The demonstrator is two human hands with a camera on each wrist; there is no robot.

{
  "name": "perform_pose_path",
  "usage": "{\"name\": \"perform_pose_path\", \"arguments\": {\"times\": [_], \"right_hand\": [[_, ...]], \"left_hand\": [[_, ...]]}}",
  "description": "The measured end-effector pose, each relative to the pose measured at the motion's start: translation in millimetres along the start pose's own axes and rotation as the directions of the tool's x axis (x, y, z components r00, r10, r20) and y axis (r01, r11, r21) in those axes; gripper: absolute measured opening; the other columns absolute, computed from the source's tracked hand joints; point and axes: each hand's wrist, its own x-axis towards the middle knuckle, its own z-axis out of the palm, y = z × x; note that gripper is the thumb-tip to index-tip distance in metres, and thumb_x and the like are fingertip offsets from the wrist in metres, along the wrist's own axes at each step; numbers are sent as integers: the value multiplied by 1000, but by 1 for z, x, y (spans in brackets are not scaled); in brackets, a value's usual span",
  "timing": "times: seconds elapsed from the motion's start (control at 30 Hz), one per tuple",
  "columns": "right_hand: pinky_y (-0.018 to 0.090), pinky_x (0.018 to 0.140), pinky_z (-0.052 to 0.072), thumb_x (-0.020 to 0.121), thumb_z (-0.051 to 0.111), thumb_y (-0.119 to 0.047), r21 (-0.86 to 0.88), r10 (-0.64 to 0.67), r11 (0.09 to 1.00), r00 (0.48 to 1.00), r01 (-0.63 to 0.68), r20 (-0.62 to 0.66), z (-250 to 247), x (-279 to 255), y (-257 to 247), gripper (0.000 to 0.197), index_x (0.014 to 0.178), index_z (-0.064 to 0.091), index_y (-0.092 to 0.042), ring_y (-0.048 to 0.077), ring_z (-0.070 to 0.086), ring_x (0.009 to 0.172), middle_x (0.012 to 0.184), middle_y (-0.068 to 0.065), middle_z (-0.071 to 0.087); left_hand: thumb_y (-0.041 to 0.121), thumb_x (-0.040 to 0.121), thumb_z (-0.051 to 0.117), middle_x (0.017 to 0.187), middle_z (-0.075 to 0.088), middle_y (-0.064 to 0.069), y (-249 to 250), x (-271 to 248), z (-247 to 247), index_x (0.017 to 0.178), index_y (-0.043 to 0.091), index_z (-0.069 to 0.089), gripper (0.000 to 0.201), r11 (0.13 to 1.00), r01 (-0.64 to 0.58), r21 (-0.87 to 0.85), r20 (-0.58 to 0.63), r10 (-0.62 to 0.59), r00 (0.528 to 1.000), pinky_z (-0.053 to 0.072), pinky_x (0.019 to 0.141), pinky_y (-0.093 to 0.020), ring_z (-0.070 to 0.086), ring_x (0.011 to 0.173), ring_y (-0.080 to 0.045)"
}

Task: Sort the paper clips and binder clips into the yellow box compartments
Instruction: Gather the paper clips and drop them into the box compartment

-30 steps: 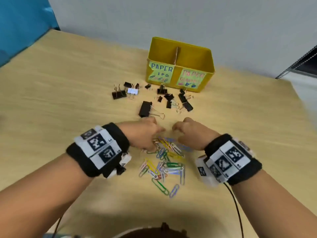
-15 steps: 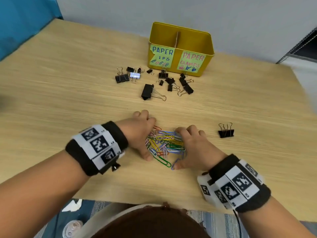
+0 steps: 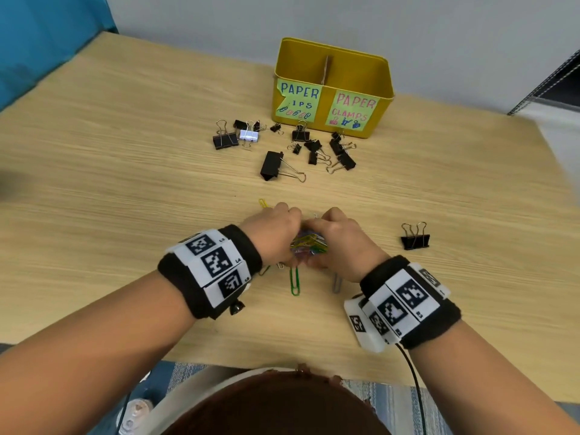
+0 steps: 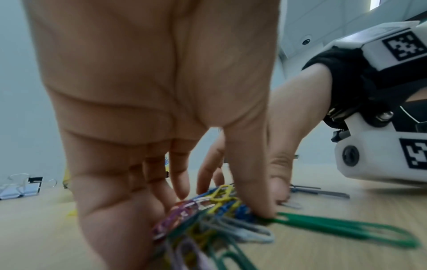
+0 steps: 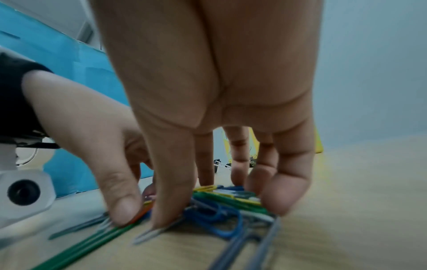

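Note:
Both hands are cupped around a heap of coloured paper clips [image 3: 309, 243] near the table's front. My left hand [image 3: 276, 237] curls its fingers and thumb round the heap [image 4: 215, 206] from the left. From the right, my right hand [image 3: 335, 240] closes on the same heap [image 5: 221, 206]. Stray clips lie loose: a green clip [image 3: 295, 282], a grey clip [image 3: 336, 283] and a yellow clip [image 3: 263, 203]. The yellow box [image 3: 332, 89] stands at the back, labelled for paper clips on the left and paper clamps on the right. Several black binder clips [image 3: 317, 149] lie before it.
One black binder clip [image 3: 415, 238] sits alone to the right of my hands. A large binder clip [image 3: 276, 166] lies between the heap and the box. A wall rises behind the table; a blue panel [image 3: 40, 36] stands far left.
The spread-out paper clips have been raked together into a tight heap, and both hands have closed in on it from either side. A few clips stayed behind on the table.

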Motion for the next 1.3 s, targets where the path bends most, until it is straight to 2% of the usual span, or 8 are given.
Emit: {"name": "perform_pose_path", "arguments": {"times": [0.3, 0.4, 0.53, 0.67, 0.93, 1.07, 1.2, 1.3], "right_hand": [[16, 72, 36, 82, 68, -17, 201, 65, 978, 997, -56, -39, -13, 18, 16, 33, 115, 67, -11, 19, 61, 92, 106, 7, 67], [18, 55, 48, 82, 69, -9, 452, 141, 882, 990, -138, 27, -15, 24, 28, 29, 110, 68, -6, 9, 53, 59, 80, -1, 59], [20, 52, 48, 82, 66, -1, 622, 155, 766, 985, -164, 70, -29, 32, 37, 22, 104, 66, -5, 11, 48, 55, 74, 6, 51], [9, 41, 49, 83, 64, 3, 742, 113, 665, 993, -85, 12, -70, 42, 32, 19, 79, 61, -15, -3, 54, 39, 66, 1, 52], [10, 39, 47, 84, 63, 1, 787, 91, 591, 954, 178, -285, -195, 108, 3, 26, 70, 57, -19, -5, 58, 39, 42, -12, 62], [17, 43, 52, 83, 62, 4, 763, 116, 578, 897, 288, -426, -231, 154, -17, 28, 67, 53, -17, 3, 57, 45, 59, -4, 58], [31, 64, 59, 81, 66, 0, 698, 180, 666, 853, 261, -490, -229, 200, -22, 29, 65, 54, -22, 16, 60, 61, 68, 0, 58], [42, 86, 56, 75, 72, -8, 655, 234, 742, 862, 141, -450, -210, 222, -16, 22, 64, 60, -22, 23, 67, 78, 75, 3, 63]], "left_hand": [[9, 87, 60, 106, 60, -10, -12, 18, -10, 107, 8, 62, 21, 987, 64, -146, 30, -61, 998, 45, 71, -29, 60, 90, -26], [7, 84, 65, 94, 58, -10, -22, 23, -19, 90, 10, 63, 7, 926, 123, -356, 89, -98, 991, 50, 59, -30, 58, 63, -21], [3, 83, 66, 70, 58, -8, -36, 30, -33, 79, 12, 60, 12, 850, 103, -516, 89, -67, 994, 55, 73, -40, 59, 62, -27], [-2, 83, 63, 65, 57, -4, -47, 42, -62, 77, 10, 61, 14, 728, 32, -685, -8, -52, 999, 56, 58, -23, 57, 56, -17], [-3, 83, 63, 65, 58, -6, -68, 94, -163, 69, 12, 57, 21, 681, -125, -721, -306, -151, 940, 55, 49, -15, 58, 37, -2], [2, 81, 66, 59, 54, -3, -70, 134, -193, 63, 20, 54, 29, 719, -161, -676, -502, -289, 815, 59, 69, -39, 59, 51, -18], [9, 77, 71, 74, 66, -13, -68, 162, -192, 84, 10, 69, 7, 776, -126, -618, -582, -345, 736, 58, 81, -37, 65, 70, -29], [13, 78, 68, 100, 72, -14, -73, 171, -180, 96, 11, 71, 18, 847, -24, -531, -574, -339, 745, 52, 87, -30, 66, 96, -28]]}}
